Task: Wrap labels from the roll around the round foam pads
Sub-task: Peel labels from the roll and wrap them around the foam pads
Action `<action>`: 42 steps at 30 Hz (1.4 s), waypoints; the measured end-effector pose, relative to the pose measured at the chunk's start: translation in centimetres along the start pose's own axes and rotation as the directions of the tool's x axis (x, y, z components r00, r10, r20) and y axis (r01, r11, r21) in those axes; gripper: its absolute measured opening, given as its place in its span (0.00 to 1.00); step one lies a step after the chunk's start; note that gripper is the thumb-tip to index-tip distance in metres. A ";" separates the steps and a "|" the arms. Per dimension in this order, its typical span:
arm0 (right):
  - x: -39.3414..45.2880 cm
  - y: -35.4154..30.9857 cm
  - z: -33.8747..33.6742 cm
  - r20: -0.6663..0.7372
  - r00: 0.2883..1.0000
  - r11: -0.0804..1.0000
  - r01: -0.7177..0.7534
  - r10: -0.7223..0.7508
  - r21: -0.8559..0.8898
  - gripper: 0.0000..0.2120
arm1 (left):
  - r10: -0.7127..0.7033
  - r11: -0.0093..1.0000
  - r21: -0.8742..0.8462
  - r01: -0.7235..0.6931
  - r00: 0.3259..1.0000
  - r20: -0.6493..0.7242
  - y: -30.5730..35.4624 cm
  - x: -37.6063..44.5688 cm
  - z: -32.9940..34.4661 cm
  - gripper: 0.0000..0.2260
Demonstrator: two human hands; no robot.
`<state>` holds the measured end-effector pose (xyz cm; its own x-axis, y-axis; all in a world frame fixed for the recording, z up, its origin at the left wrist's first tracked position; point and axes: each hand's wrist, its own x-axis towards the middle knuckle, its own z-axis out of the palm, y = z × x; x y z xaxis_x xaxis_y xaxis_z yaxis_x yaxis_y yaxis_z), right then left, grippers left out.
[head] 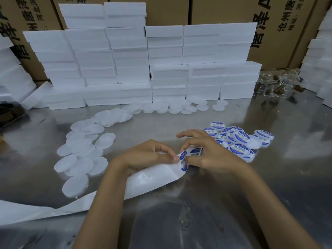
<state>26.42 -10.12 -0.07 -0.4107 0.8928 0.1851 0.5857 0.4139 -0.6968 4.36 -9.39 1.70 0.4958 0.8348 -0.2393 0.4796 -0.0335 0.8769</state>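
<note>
Left hand pinches the white backing strip to steady it. Right hand pinches a blue-and-white label, seemingly peeling it. Bare foam pads wait left of the grip; labelled pads pile just right, sorted.

A reflective metal table fills the foreground, its surface streaked with pale glare from overhead light. Along its far edge, white foam boxes are stacked in uneven columns, with more stacks at the far left and right edges. Behind them, brown cardboard cartons printed with black characters are ranged as a wall. Clear glassware is heaped near the far right corner.
</note>
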 end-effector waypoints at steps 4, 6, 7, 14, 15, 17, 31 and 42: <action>0.0 -0.2 -0.1 -0.005 1.000 0.998 -0.002 0.003 0.069 0.11 | 0.021 0.974 -0.225 -0.002 0.996 0.082 -0.5 0.0 0.2 0.14; 0.0 -0.2 -0.1 -0.021 1.000 0.995 0.001 0.001 0.102 0.13 | 0.003 0.937 -0.348 0.033 0.995 0.104 -0.6 0.2 0.3 0.12; 0.0 -0.2 -0.1 -0.032 0.999 0.994 0.004 0.000 0.110 0.14 | -0.008 0.925 -0.378 0.047 0.994 0.106 -0.6 0.3 0.3 0.11; 0.3 0.3 0.3 -0.106 0.994 0.992 -0.006 0.020 0.124 0.12 | -0.081 0.897 -0.430 0.101 0.995 0.065 -0.4 0.6 0.5 0.07; 0.3 0.2 0.3 -0.102 0.995 0.991 -0.001 0.014 0.131 0.13 | -0.083 0.893 -0.439 0.103 0.994 0.064 -0.5 0.7 0.5 0.07; 0.1 -0.1 0.3 -0.077 0.997 0.983 0.013 0.001 0.183 0.16 | -0.089 0.886 -0.450 0.108 0.994 0.063 -0.6 0.8 0.5 0.08; 0.1 0.1 0.2 -0.071 0.997 0.966 0.048 -0.031 0.254 0.16 | -0.113 0.871 -0.478 0.118 0.993 0.038 -1.3 1.9 1.0 0.15; 0.1 0.2 0.4 -0.085 0.995 0.943 0.072 -0.047 0.325 0.14 | -0.097 0.844 -0.526 0.109 0.994 0.050 -1.6 1.8 0.7 0.12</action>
<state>26.21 -10.03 -0.44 -0.3770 0.8842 0.2757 0.2961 0.3971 -0.8687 4.99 -8.20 -0.43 0.4824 0.8055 -0.3442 0.0783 0.3517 0.9328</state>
